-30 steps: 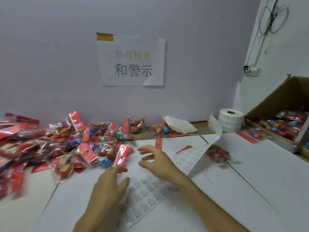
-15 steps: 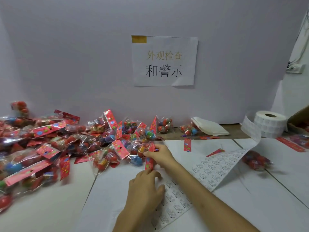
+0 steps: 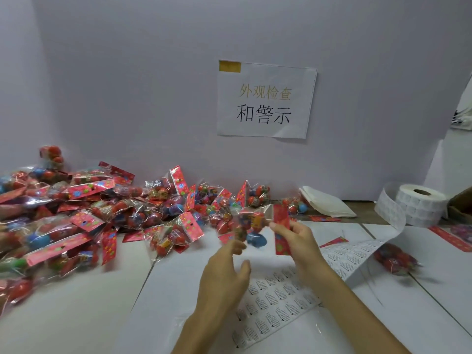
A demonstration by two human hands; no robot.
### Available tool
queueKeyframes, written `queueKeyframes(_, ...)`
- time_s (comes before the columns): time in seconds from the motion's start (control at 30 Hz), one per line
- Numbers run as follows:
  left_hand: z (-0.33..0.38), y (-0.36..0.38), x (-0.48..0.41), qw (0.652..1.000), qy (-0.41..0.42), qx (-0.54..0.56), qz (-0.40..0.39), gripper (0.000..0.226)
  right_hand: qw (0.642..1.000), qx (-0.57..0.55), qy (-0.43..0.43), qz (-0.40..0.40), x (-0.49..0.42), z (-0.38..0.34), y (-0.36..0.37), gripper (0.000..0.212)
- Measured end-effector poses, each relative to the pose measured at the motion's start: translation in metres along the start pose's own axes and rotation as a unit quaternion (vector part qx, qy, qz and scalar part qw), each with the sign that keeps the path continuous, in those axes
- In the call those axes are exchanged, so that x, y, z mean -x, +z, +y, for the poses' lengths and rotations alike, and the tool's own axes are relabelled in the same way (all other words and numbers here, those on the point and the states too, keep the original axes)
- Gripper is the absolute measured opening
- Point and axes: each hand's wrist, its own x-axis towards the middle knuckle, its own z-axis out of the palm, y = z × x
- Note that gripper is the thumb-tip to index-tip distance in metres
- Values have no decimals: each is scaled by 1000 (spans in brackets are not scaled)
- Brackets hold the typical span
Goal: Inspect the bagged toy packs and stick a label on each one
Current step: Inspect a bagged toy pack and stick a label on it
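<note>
My right hand pinches the red header card of a clear toy pack and holds it lifted above the table, its coloured toys hanging toward the left. Just below the pack hovers my left hand, fingers loosely spread and holding nothing. A strip of small white labels lies on the table under both hands. It runs up to the label roll at the right. A big heap of bagged toy packs covers the left of the table.
One toy pack lies alone right of the strip. A stack of white bags rests by the back wall. A cardboard box corner shows at the far right. A paper sign hangs on the wall.
My right hand has picked a pack from the edge of the heap and lifted it up and right. My left hand rose off the label strip toward it. The camera turned left.
</note>
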Motion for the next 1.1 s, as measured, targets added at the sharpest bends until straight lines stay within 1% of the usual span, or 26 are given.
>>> queueKeyframes(0.07, 1, -2, 0, 999, -11, 30, 22, 43, 1000, -14, -15, 22, 5, -1, -12, 20)
queueKeyframes(0.13, 2, -3, -3, 998, -11, 44, 37, 59, 999, -7, -38, 36, 9, -3, -20, 17)
queueKeyframes(0.2, 5, -5, -4, 996, -18, 82, 22, 71, 999, 3, -48, 22, 15, -5, -25, 15)
queueKeyframes(0.23, 6, -6, -5, 992, -37, 122, 2, 74, 999, 6, -47, 6, 17, -5, -26, 16)
queueKeyframes(0.27, 7, -8, -6, 982, -70, 174, -27, 78, 999, 7, -45, -10, 20, -5, -27, 19)
queueKeyframes(0.3, 6, -10, -7, 965, -108, 232, -61, 83, 999, 8, -43, -22, 22, -5, -27, 23)
queueKeyframes(0.37, 4, -14, -9, 916, -170, 331, -149, 85, 999, 7, -42, -30, 27, -6, -25, 33)
queueKeyframes(0.4, 3, -15, -9, 894, -182, 360, -194, 80, 999, 0, -45, -30, 30, -7, -24, 36)
queueKeyframes(0.43, 3, -15, -9, 879, -182, 379, -224, 74, 998, -12, -49, -31, 32, -8, -23, 38)
queueKeyframes(0.47, 2, -13, -8, 873, -176, 391, -232, 69, 998, -26, -52, -34, 33, -8, -21, 38)
queueKeyframes(0.53, 2, -8, -8, 876, -162, 402, -212, 63, 997, -35, -53, -41, 36, -10, -18, 40)
queueKeyframes(0.6, 2, -7, -8, 882, -155, 403, -186, 60, 997, -22, -46, -50, 37, -11, -15, 44)
queueKeyframes(0.67, 2, -9, -9, 888, -151, 397, -177, 60, 998, -4, -34, -60, 39, -10, -13, 46)
queueKeyframes(0.77, 5, -10, -8, 892, -146, 388, -182, 63, 998, 1, -29, -59, 41, -9, -9, 44)
queueKeyframes(0.9, 7, -9, -6, 892, -153, 385, -182, 64, 998, -29, -36, -40, 44, -7, -6, 35)
queueKeyframes(1.1, 9, -12, -6, 892, -146, 381, -193, 66, 997, -52, -42, -29, 45, -4, -3, 32)
